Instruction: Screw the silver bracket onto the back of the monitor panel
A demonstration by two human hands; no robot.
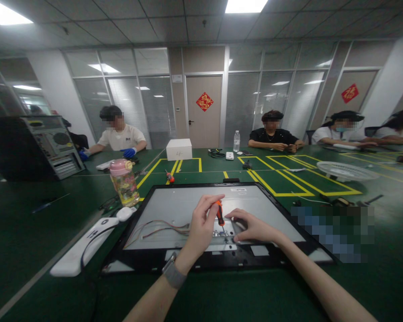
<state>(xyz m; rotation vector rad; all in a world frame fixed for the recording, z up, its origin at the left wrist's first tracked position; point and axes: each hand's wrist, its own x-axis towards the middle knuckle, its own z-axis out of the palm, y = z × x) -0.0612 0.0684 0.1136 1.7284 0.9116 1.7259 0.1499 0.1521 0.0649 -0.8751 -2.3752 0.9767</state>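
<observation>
A monitor panel [188,205] lies face down on the green table, its grey metal back up inside a black frame. My left hand [201,226] is closed round a small orange-handled screwdriver [219,213], held upright with its tip on a small circuit board [221,234] near the panel's front edge. My right hand [253,226] rests on the panel beside that board, fingers curled and pressing down next to the screwdriver tip. Thin coloured wires [161,226] run from the board to the left across the panel.
A white elongated cover [80,250], a white mouse [124,213] and a pink-lidded bottle [123,181] lie left of the panel. A computer case [36,147] stands far left. A white box [179,149], a water bottle [236,141] and a fan grille [345,171] sit farther back. Several people sit across the table.
</observation>
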